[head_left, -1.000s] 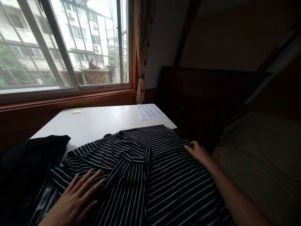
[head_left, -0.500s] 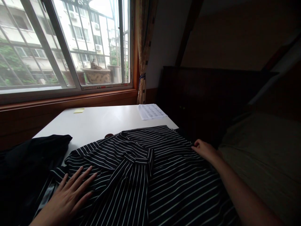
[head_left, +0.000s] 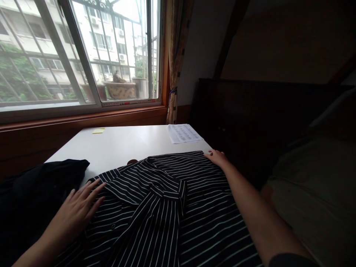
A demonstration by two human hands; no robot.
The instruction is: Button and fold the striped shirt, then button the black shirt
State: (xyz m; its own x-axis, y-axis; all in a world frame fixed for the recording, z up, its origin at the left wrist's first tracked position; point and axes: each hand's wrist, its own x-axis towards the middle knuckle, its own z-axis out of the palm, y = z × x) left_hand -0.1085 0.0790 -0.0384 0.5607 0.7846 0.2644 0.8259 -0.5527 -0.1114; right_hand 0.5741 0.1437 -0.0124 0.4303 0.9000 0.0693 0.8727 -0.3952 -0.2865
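A black garment with thin white stripes (head_left: 211, 207), apparently a shirt, lies spread over the near part of a white table (head_left: 122, 142). One striped section with a band across its end is folded over its middle, the stripes there running lengthwise. My left hand (head_left: 80, 204) rests on the garment's left edge, fingers spread and palm down. At the far right corner of the cloth is my right hand (head_left: 218, 158), thumb at the edge and fingers apart from it. Dark cloth (head_left: 41, 189) is heaped to the left, beside my left hand.
Printed sheets (head_left: 185, 133) lie at the table's far right corner, and a yellow sticky note (head_left: 98, 131) at the far left. A brown round object (head_left: 132, 161) shows partly behind the garment. Beyond stand a barred window (head_left: 119, 55) and a tied curtain (head_left: 172, 100).
My right hand has moved from the garment's right side up to its far corner. My left hand has slid away and left across the cloth. The view has shifted slightly.
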